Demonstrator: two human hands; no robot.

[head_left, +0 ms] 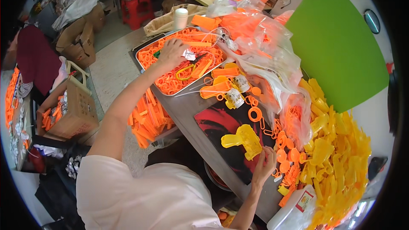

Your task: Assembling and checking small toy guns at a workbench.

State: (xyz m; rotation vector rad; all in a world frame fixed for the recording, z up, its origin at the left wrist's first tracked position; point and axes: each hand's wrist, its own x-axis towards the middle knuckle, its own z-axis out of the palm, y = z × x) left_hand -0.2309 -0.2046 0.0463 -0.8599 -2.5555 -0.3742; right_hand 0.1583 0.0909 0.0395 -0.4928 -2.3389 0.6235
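Note:
My left hand [171,53] reaches over a metal tray [141,64] heaped with small orange plastic parts [170,81]. Its fingers are stretched out and a little apart, their tips down among the parts. Next to it lie a small silvery-white piece [188,55] and a tool with dark jaws and a yellow handle [184,75]. My right hand [265,165] is at the lower right corner of a yellow moulded plastic shell [246,141] with a grip-like arm. The fingers are bent closed at its edge; their exact hold is partly hidden. The shell is over a black and red mat [217,123].
Yellow shells [336,149] pile up along the right, below a green panel [341,38]. Clear bags [260,38] of orange parts crowd the back. A white bottle [180,18] stands behind the tray. Orange discs and rings [282,155] border the mat. Cardboard boxes [79,110] stand left.

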